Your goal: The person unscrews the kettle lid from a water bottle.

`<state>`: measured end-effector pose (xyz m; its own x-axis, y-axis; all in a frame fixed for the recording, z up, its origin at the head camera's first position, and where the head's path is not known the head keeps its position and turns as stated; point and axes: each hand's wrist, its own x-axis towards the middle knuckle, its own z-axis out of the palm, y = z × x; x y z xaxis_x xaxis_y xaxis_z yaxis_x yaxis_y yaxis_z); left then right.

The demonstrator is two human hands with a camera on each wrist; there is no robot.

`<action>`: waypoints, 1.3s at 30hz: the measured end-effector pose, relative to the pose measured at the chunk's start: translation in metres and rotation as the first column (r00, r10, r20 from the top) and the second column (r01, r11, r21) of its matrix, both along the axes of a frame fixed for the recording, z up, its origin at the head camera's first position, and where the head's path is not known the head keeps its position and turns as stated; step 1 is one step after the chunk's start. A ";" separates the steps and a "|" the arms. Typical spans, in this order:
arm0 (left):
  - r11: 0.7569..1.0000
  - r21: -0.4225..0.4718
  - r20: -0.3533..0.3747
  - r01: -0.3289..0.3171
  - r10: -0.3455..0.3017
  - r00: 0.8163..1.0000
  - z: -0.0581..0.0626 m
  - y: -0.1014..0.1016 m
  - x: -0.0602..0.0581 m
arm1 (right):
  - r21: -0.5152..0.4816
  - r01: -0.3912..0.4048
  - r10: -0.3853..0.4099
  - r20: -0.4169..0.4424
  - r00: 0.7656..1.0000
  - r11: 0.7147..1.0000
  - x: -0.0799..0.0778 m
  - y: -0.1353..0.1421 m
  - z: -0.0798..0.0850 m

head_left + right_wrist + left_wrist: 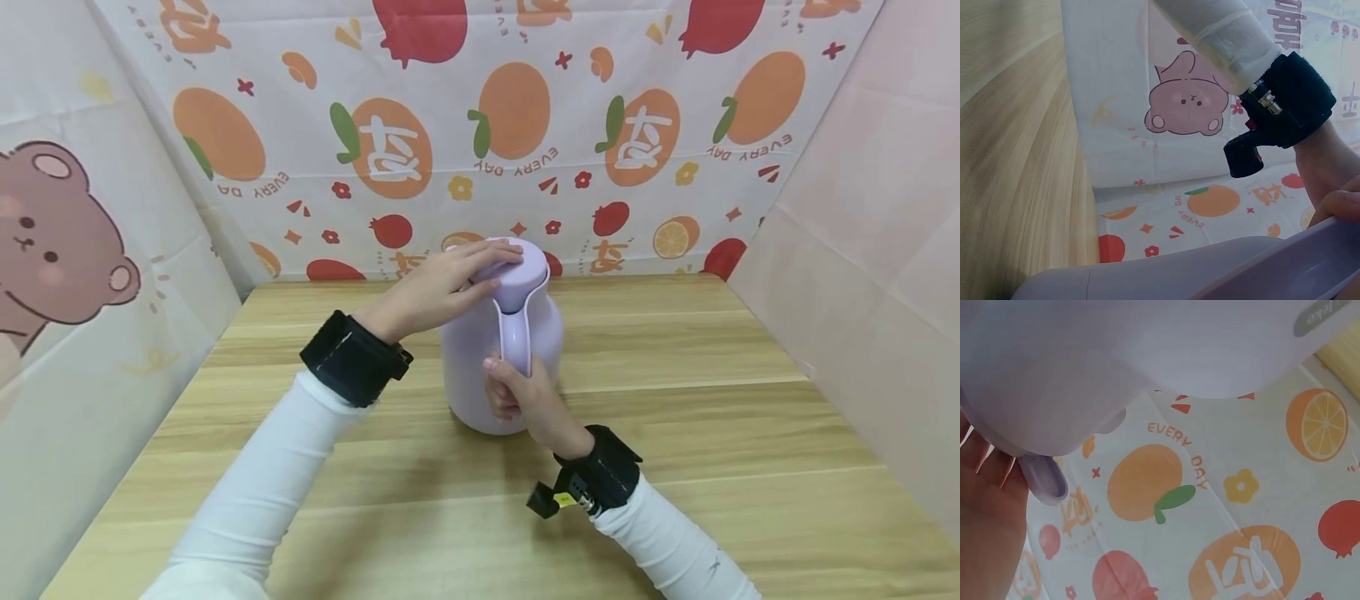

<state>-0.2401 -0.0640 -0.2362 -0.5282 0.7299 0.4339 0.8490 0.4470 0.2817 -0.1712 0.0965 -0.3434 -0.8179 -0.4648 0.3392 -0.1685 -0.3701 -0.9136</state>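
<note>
A lilac insulated jug point(468, 367) with a round lid point(522, 271) stands upright on the wooden table, its handle point(515, 342) facing the person. Across the top of the lid lies my left hand point(442, 279), fingers extended and thumb along the near side. Lower down, the fingers of my right hand point(528, 400) curl round the handle, thumb on top. The left wrist view has the jug's pale body point(1147, 344) close up, with part of the left hand point(988, 512) at the edge. In the right wrist view, the jug's side point(1147, 278) runs along the bottom.
A fruit-print cloth point(517, 117) hangs behind the table point(675, 350). On the left is a cloth wall with a bear point(60, 242), and a pale wall point(870, 250) stands on the right. Each wrist wears a black strap point(352, 358).
</note>
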 end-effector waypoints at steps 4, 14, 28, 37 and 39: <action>1.000 -0.009 -0.031 -0.021 0.021 0.999 0.002 0.002 0.000 | -0.006 0.001 -0.001 -0.001 1.000 1.000 -0.001 0.001 0.002; 0.995 0.018 -0.152 -0.102 0.104 0.983 0.003 0.013 -0.001 | 0.002 -0.012 0.012 0.003 1.000 1.000 -0.003 0.001 0.004; 0.950 0.044 -0.325 -0.310 0.307 0.894 0.001 0.036 0.007 | -0.007 -0.014 0.015 0.003 1.000 1.000 -0.004 0.001 0.004; 0.948 -0.028 -0.281 -0.317 0.297 0.913 0.007 0.032 0.009 | 0.008 -0.020 0.021 -0.025 0.999 1.000 -0.002 0.001 0.004; 0.964 -0.024 -0.186 -0.264 0.255 0.949 0.010 0.025 0.008 | 0.004 -0.021 0.021 -0.020 1.000 1.000 -0.001 0.000 0.004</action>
